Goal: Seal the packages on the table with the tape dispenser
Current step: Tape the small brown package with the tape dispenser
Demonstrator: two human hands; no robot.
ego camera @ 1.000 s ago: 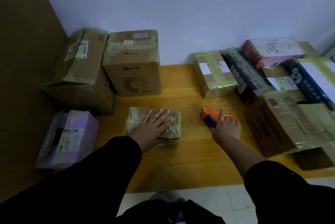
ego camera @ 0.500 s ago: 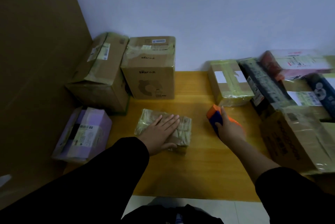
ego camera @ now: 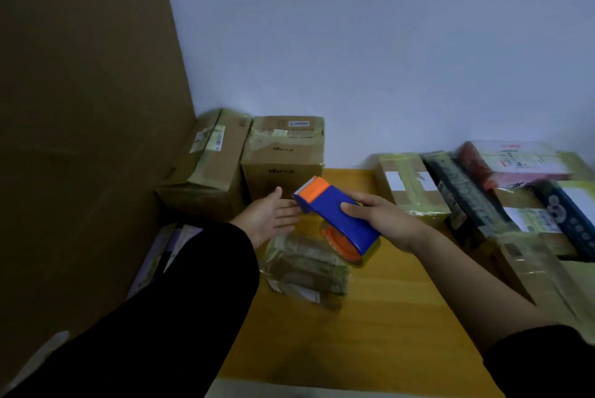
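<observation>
Over the dim yellow table (ego camera: 386, 317), the right hand (ego camera: 383, 217) grips the tape dispenser (ego camera: 338, 220) above the wrapped package (ego camera: 306, 265) while the left hand (ego camera: 270, 217) hovers open-fingered beside its toothed edge, which could nick a fingertip, though dimness blurs the gap.

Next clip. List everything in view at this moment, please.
dispenser: 1, blue and orange, held up over the table
small package: 1, brown, tape-wrapped, table centre
boxes: 2, brown cardboard, back left against the wall
pile: several packages, mixed colours, table's right side
pale package: 1, left, partly behind the sleeve
table: 1, yellow wood
wall: 1, pale, behind
panel: 1, brown, left
sleeves: 2, black, foreground
left grip: 1, bare hand, open, beside the dispenser's orange end
right grip: 1, bare hand, holding the dispenser
</observation>
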